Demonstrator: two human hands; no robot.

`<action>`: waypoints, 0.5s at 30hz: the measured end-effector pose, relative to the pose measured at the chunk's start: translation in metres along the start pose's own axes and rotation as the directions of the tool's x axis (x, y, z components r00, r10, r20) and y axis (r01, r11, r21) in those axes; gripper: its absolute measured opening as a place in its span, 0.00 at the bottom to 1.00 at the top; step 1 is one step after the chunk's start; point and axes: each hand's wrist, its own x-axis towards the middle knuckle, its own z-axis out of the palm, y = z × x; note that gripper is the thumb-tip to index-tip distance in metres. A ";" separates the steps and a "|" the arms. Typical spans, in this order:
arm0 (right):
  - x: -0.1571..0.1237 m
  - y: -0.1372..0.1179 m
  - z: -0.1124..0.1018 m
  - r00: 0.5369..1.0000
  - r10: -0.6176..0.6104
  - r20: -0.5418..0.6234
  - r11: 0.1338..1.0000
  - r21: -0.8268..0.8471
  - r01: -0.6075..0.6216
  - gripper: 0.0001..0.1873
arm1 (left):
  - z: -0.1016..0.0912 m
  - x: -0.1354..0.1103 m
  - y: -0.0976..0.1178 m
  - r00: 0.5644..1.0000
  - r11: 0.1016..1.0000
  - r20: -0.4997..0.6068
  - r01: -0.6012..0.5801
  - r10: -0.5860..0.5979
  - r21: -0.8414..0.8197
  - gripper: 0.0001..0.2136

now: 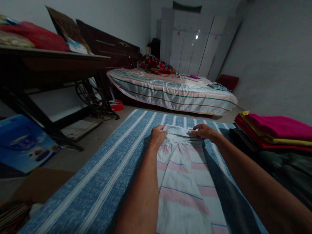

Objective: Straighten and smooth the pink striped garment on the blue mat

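A white garment with pink bands and thin blue lines (181, 182) lies lengthwise in front of me, its waistband at the far end and soft gathers below it. The near end runs out of view at the bottom. My left hand (158, 135) is closed on the left corner of the waistband, thumb on top. At the right end, my right hand (202, 131) pinches the same waistband between thumb and fingers. Beneath the garment is a blue cloth with white stripes (109, 162).
Folded pink, yellow and red cloths (280, 131) are stacked at the right, beside dark clothes (290, 165). A sewing machine table (56, 60) and a blue box (26, 143) stand at the left. Beyond are a bed (170, 94) and a white wardrobe (187, 45).
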 end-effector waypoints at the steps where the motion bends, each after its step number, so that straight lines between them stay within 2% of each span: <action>1: -0.001 0.002 0.002 1.000 0.008 0.002 0.999 0.033 -0.008 0.29 | 0.000 0.000 0.000 1.000 1.000 -0.004 0.001 -0.001 0.021 0.06; 5: 0.000 0.005 0.014 0.999 -0.008 -0.035 0.988 0.154 0.014 0.21 | -0.002 -0.001 0.001 0.999 0.989 -0.038 0.005 0.001 0.150 0.04; 8: 0.002 0.007 0.019 0.993 -0.025 -0.117 0.976 0.211 0.050 0.17 | -0.004 -0.003 0.003 0.997 0.965 -0.071 0.010 0.008 0.261 0.01; 12: -0.001 0.012 0.021 0.970 -0.075 -0.233 0.956 0.261 0.136 0.16 | -0.004 -0.004 0.006 0.994 0.908 -0.106 0.017 0.031 0.418 0.03; 15: -0.005 0.013 0.022 0.948 -0.115 -0.296 0.931 0.302 0.207 0.17 | -0.003 -0.002 0.008 0.987 0.951 -0.150 -0.006 0.055 0.308 0.04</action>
